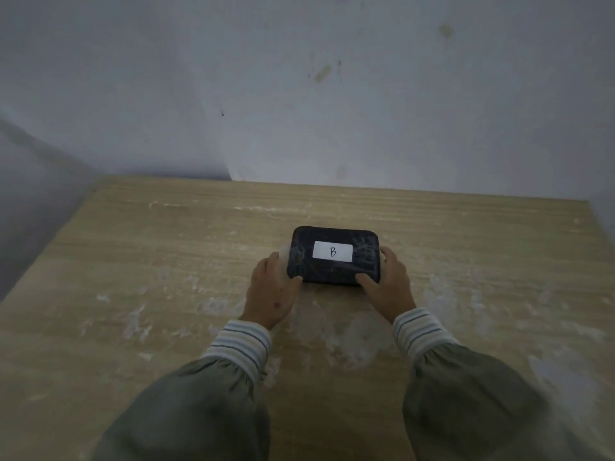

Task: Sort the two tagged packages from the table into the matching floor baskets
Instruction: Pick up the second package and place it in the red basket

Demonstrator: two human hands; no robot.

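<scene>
A flat black package [334, 269] wrapped in clear film lies on the wooden table [166, 261], a white tag marked "B" on its top. My left hand [271, 291] grips its left end, thumb on the near corner. My right hand [387, 284] grips its right end, thumb on the near right corner. Only this one package is in view. No floor baskets are visible.
The table top shows white scuff marks and meets a grey-white wall [299, 111] at its far edge. Its left edge [50, 247] runs diagonally beside a dark gap, and its right edge [599, 227] is near the frame border.
</scene>
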